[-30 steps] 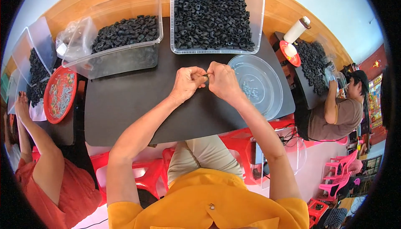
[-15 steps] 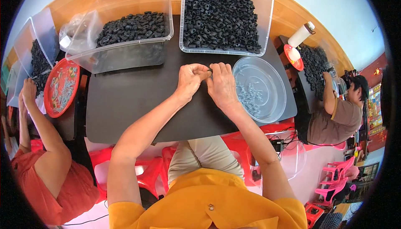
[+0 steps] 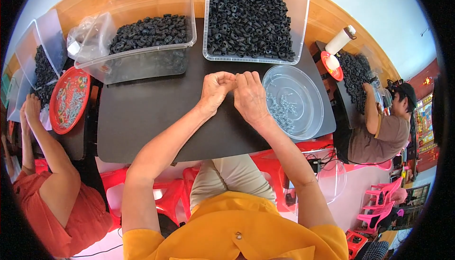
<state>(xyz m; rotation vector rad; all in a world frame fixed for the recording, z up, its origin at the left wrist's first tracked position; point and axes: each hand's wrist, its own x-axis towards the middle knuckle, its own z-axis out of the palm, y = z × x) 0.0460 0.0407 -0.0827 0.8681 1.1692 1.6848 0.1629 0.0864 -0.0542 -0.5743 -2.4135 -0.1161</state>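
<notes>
- Far bench [image 3: 156, 122] edge: two bins [image 3: 297, 8] with black parts [image 3: 249, 18]
- Right edge: round tray [image 3: 310, 117] with metal pieces [image 3: 283, 112]
- Left hand [image 3: 217, 90], right hand [image 3: 250, 96]: narrow, pinching small piece [image 3: 236, 75], mostly hidden; axis I cannot tell

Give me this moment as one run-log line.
left hand, right hand: fingertips together over dark table | held item: unclear | nearby: clear round tray with silvery pieces

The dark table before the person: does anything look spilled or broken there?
Nothing stands out on the dark table: black parts sit inside the clear bins, and metal pieces lie loosely within the round tray. Anything between the left hand and right hand is too hidden to judge.
</notes>
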